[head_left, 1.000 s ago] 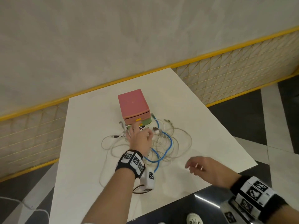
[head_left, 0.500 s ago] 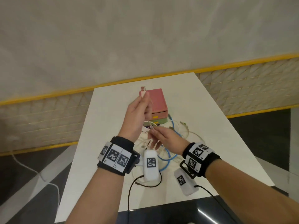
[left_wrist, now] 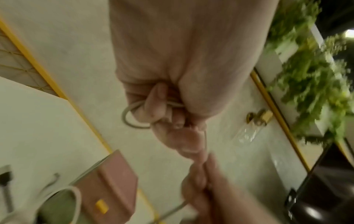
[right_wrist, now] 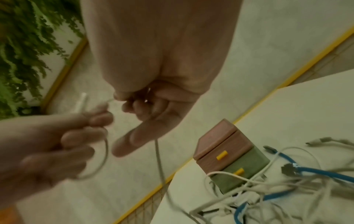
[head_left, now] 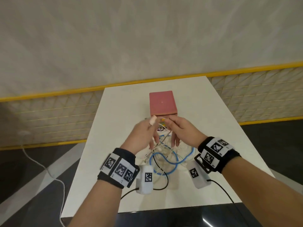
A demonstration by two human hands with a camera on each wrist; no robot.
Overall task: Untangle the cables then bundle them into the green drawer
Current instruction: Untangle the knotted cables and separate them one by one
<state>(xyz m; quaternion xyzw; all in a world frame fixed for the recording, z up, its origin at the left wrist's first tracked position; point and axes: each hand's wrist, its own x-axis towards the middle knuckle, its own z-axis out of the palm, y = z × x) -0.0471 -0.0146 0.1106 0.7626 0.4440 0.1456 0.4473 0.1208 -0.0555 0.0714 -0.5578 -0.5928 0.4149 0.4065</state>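
White cable (right_wrist: 159, 153): one end lifted off the table, small loop (left_wrist: 134, 116) near its plug (head_left: 152, 120), rest hangs down into the pile. Remaining cables (head_left: 165, 154) — several white/grey + one blue (right_wrist: 323, 172) — lie in a tangled heap on the white table, right in front of the drawer box. Green drawer (right_wrist: 243, 171): bottom one, under the pink, yellow handle, closed, white cable draped across its front
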